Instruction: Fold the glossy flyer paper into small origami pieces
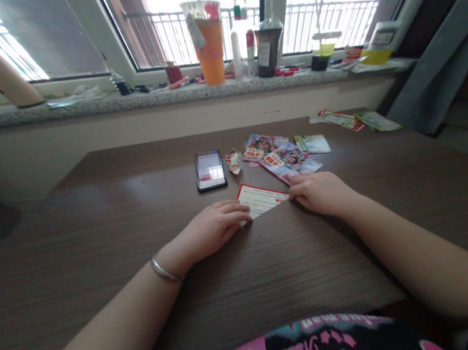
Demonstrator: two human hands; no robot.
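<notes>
A cream paper sheet [260, 199] with a red border and printed lines lies on the table between my hands, its near edge running straight and slanted. My left hand [220, 224] lies fairly flat with its fingers over the sheet's left end. At the sheet's right corner, my right hand [322, 191] has its fingertips pressed together on the paper. Just beyond are printed flyers [292, 160] with price marks, close to the right hand's fingers. A small folded paper piece [234, 161] stands beside a phone [210, 171] with a lit, blurred screen.
The brown table [91, 236] reaches to the wall under a window. More cards [339, 119] lie at its far right, and a green-white card [312, 144] is nearer. On the stone sill [90, 107] stand an orange drink cup [209, 46], a dark cup [269, 51] and several bottles.
</notes>
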